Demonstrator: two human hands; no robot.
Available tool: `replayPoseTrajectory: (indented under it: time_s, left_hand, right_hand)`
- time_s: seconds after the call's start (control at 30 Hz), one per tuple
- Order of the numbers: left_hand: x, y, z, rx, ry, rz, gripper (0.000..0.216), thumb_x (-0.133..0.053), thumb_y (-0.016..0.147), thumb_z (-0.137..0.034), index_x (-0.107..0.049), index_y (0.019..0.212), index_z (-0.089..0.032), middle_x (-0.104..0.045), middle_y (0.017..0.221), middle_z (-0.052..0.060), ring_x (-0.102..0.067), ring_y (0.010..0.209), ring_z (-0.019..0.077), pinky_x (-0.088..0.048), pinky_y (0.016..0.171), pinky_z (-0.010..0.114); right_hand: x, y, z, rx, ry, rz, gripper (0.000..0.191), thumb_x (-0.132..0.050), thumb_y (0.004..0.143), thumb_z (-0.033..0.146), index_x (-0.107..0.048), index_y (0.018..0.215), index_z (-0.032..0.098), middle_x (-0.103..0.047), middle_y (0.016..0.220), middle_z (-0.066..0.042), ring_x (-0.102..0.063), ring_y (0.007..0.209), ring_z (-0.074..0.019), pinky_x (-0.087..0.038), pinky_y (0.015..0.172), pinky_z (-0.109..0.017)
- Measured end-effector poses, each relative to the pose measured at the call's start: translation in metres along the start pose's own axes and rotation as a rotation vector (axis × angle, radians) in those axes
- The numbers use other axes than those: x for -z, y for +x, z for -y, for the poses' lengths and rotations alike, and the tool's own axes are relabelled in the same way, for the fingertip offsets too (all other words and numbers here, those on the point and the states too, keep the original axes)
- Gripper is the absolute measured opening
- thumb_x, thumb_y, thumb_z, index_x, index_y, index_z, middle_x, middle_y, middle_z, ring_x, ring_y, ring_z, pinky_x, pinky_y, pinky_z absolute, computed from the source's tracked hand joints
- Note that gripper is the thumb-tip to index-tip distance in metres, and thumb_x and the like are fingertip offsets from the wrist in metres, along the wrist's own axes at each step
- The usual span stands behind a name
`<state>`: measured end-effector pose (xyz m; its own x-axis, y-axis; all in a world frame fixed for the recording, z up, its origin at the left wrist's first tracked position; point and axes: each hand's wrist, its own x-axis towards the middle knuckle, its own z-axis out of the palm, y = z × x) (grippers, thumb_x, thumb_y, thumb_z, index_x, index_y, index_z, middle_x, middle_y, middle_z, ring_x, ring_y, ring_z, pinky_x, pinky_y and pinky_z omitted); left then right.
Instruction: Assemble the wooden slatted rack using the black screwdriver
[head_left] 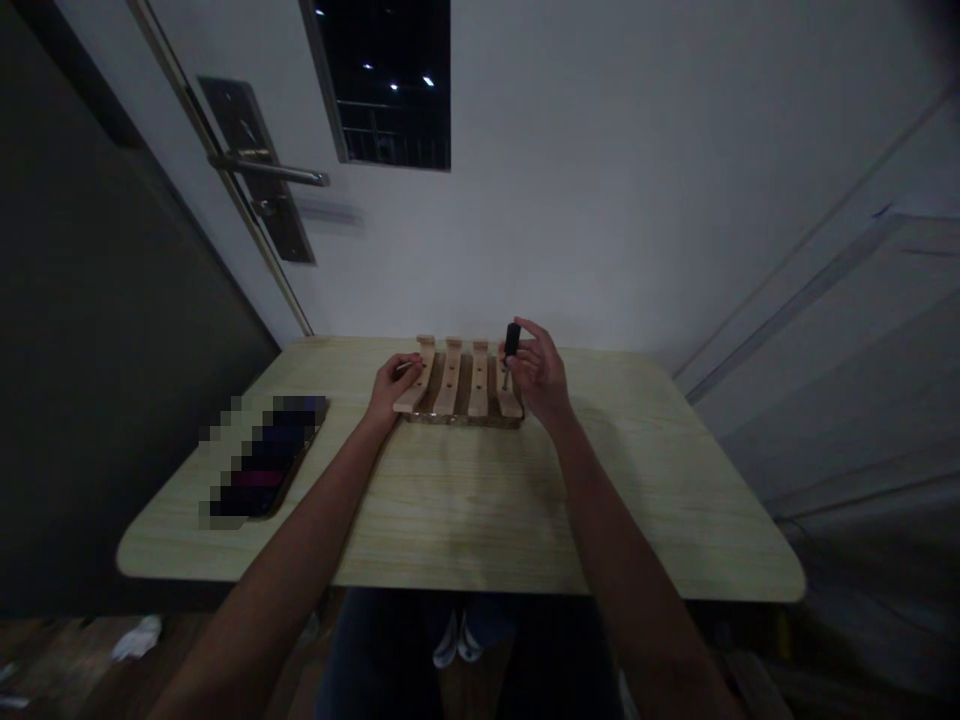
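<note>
In front of me lies a wooden rack point(480, 385), made of several pale slats with dark holes over a brown base. My right hand point(541, 378) is closed round a screwdriver point(512, 340) with a black handle. It stands nearly upright, its thin shaft pointing down at the rightmost slat; I cannot tell whether the tip sits in a hole. At the rack's left side, my left hand point(397, 380) grips the edge by the leftmost slat point(420, 383), with its fingertips on the wood. Part of that hand's grip is hidden.
The rack rests on a pale wood-grain table point(465, 510) with rounded front corners. A phone point(274, 455), partly blurred out, lies at the left. Behind the table stands a white door with a lever handle point(277, 172) and a dark window point(394, 85).
</note>
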<state>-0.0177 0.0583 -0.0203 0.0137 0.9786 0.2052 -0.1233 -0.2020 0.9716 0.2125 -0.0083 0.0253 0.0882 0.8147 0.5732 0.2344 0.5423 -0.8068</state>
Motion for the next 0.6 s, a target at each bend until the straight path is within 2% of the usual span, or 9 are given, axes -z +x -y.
replayPoseTrajectory:
  time_s: [0.1,0.17,0.3,0.4,0.5,0.6]
  left_hand:
    - [-0.0006,0.0002,-0.0005,-0.007,0.009,-0.012,0.041,-0.076,0.053,-0.045,-0.059,0.077,-0.017,-0.067,0.095,0.006,-0.060,0.079,0.0180,-0.045,0.069,0.029]
    - [-0.0008,0.0002,-0.0009,-0.007,0.004,-0.009,0.041,-0.076,0.053,-0.046,-0.059,0.077,-0.017,-0.067,0.097,0.006,-0.059,0.081,0.0183,-0.045,0.070,0.029]
    - [-0.0005,0.0002,-0.0011,0.003,-0.007,0.006,0.042,-0.076,0.053,-0.047,-0.058,0.077,-0.018,-0.067,0.098,0.006,-0.060,0.082,0.0189,-0.045,0.071,0.030]
    - [0.0000,0.0005,-0.0006,-0.008,-0.012,0.013,0.042,-0.077,0.053,-0.047,-0.058,0.076,-0.018,-0.067,0.096,0.006,-0.060,0.083,0.0193,-0.045,0.073,0.030]
    - [0.0002,0.0008,0.0004,-0.026,0.000,0.022,0.041,-0.076,0.055,-0.048,-0.058,0.077,-0.018,-0.067,0.095,0.006,-0.061,0.085,0.0199,-0.045,0.075,0.031]
    - [0.0003,0.0009,0.0017,-0.036,0.006,0.007,0.041,-0.076,0.055,-0.047,-0.059,0.077,-0.018,-0.067,0.099,0.007,-0.061,0.086,0.0198,-0.045,0.075,0.031]
  right_hand:
    - [-0.0023,0.0001,-0.0010,0.009,-0.085,-0.082,0.054,-0.064,0.078,0.036,-0.047,0.130,0.034,-0.062,0.103,-0.002,-0.060,0.078,-0.0127,-0.056,0.063,-0.026]
    - [-0.0024,0.0001,-0.0014,0.034,-0.128,-0.098,0.053,-0.065,0.078,0.035,-0.049,0.129,0.035,-0.061,0.105,-0.003,-0.059,0.079,-0.0129,-0.055,0.062,-0.025]
    - [0.0005,0.0003,-0.0012,0.082,-0.083,-0.021,0.045,-0.055,0.085,0.040,-0.049,0.129,0.035,-0.059,0.121,-0.004,-0.061,0.096,-0.0159,-0.057,0.076,-0.031]
    - [0.0024,0.0004,-0.0014,0.076,-0.004,0.054,0.044,-0.049,0.089,0.041,-0.045,0.132,0.033,-0.063,0.114,-0.004,-0.064,0.095,-0.0160,-0.056,0.085,-0.036]
    - [0.0023,0.0005,-0.0021,0.059,-0.010,0.030,0.044,-0.052,0.087,0.042,-0.046,0.130,0.033,-0.064,0.104,-0.004,-0.065,0.086,-0.0150,-0.057,0.080,-0.034]
    - [0.0005,0.0006,-0.0020,0.055,-0.069,-0.065,0.045,-0.058,0.083,0.040,-0.049,0.127,0.033,-0.061,0.104,-0.003,-0.062,0.080,-0.0132,-0.057,0.068,-0.029]
